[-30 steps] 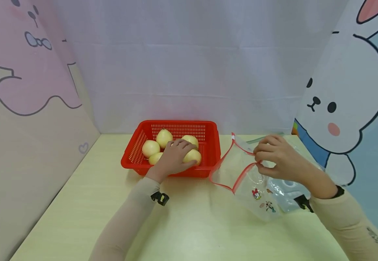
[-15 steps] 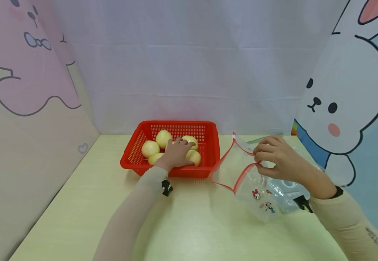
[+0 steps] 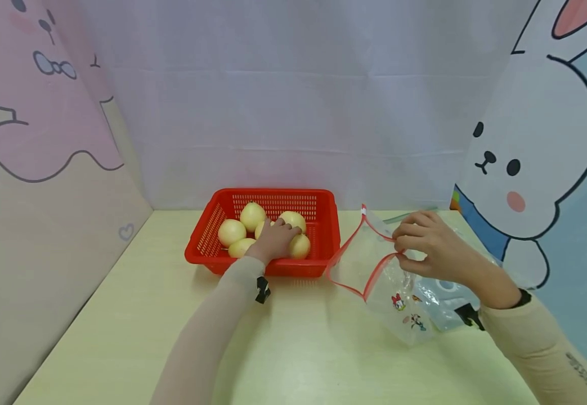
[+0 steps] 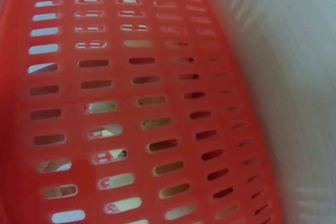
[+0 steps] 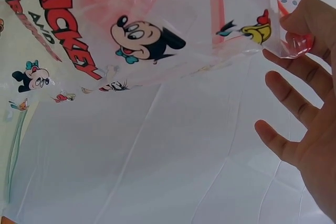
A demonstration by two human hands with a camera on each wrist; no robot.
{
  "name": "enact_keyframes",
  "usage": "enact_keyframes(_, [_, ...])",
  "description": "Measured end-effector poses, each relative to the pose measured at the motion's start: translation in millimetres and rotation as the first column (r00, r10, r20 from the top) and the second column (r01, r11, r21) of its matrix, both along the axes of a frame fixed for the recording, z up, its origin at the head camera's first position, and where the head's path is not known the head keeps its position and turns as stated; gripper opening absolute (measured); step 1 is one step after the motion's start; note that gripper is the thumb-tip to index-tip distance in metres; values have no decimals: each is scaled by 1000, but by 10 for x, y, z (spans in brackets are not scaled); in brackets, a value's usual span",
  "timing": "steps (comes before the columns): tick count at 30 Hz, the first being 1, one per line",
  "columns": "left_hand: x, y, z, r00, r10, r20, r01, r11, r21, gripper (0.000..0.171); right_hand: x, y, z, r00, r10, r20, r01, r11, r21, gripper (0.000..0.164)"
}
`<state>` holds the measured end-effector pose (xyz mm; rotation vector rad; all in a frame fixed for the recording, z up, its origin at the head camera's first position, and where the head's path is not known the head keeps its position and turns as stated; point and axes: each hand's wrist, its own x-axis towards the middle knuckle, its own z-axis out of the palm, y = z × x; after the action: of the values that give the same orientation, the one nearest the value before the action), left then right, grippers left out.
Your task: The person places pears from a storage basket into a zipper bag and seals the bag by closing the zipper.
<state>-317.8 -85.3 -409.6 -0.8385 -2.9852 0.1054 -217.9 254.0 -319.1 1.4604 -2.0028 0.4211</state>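
A red plastic basket (image 3: 199, 260) holds several pale yellow pears (image 3: 231, 233). My left hand (image 3: 273, 241) reaches over its front rim, among the pears, touching or close beside the front right pear (image 3: 300, 247). Its thumb and finger undersides are hidden, so a grip cannot be made out. To the right, my right hand (image 3: 427, 247) pinches the edge of a clear zip bag (image 3: 394, 304) between thumb and index finger. Red strips line the bag's mouth, which gapes towards the basket. In the right wrist view, cartoon prints show on the bag (image 5: 142, 40), and the other fingers spread apart.
More clear plastic packaging (image 3: 445, 306) lies on the table (image 3: 293, 349) beyond the bag, under the right wrist. A white cloth (image 3: 293, 112) hangs behind the basket. Printed cartoon panels stand at left and right. The basket's slotted wall (image 4: 121, 140) fills the left wrist view.
My left hand has turned and sunk lower among the pears; its thumb has gone out of sight. The left forearm has shifted right. The right hand and the bag stay where they were.
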Motion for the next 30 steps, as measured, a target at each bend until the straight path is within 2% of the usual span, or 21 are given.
enact_keyframes(4, [-23,-3,-32,998,-34,-47,34,999,-2,48,4,6,-2,1000,2,-2,-2,1000,-7,40])
enact_keyframes(9, [-12,-8,-1,994,-46,-101,47,999,13,57,15,11,9,1000,-5,1,5,1000,-8,40])
enact_keyframes(13, [29,-43,71,988,-44,-151,59,993,100,65,19,11,17,1000,-15,10,15,1000,-7,39])
enact_keyframes(17, [101,-94,194,975,-47,-217,98,967,234,69,22,5,10,1000,-20,21,20,1000,-6,38])
enact_keyframes(20, [180,-128,310,962,-57,-267,149,929,339,67,23,-2,1,1000,-15,22,15,1000,-9,36])
enact_keyframes(23, [264,-135,417,941,-86,-328,230,872,432,66,15,-11,-8,1000,-6,10,6,1000,-15,35])
enact_keyframes(26, [355,-108,493,908,-146,-392,342,799,494,65,6,-20,-10,1000,3,-3,-3,1000,-21,34])
enact_keyframes(30, [490,-34,527,858,-228,-460,469,713,522,64,6,-34,-14,1000,5,-6,-5,1000,-21,34])
